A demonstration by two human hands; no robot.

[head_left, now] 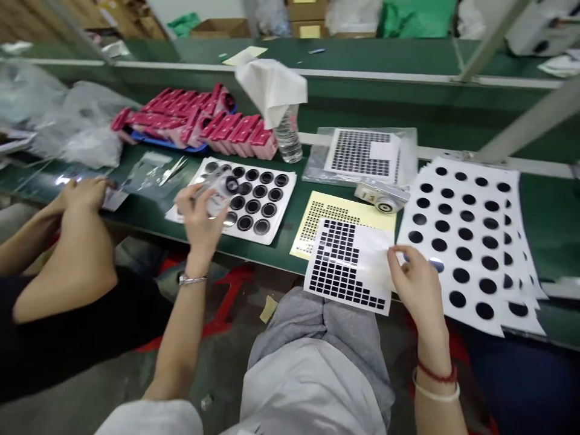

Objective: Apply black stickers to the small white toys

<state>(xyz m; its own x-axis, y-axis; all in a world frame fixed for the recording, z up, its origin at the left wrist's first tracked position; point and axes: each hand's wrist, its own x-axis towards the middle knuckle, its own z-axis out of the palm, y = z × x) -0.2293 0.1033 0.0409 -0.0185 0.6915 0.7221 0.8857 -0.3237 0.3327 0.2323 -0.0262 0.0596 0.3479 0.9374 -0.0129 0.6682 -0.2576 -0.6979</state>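
Note:
My left hand (202, 220) is closed around a clear, camera-shaped piece (220, 192) with a dark round lens, held above a white sheet of round black stickers (260, 208). Between thumb and fingers, my right hand (414, 275) pinches the right edge of a white sheet of small black square stickers (338, 266). That sheet overlaps a yellow sheet of small dark stickers (312, 217) and hangs over the table's front edge. A silver camera (382, 196) lies behind it. Large sheets with black dots (464, 232) lie beside my right hand.
Pink pieces (244, 134) are lined up at the back, some on a blue tray (149, 140). Beside them stands a bottle (289, 139) topped with white tissue. Bagged sticker sheets (362, 154), tweezers (173, 171) and plastic bags (86, 127) lie around. Another person's hands (84, 193) rest at left.

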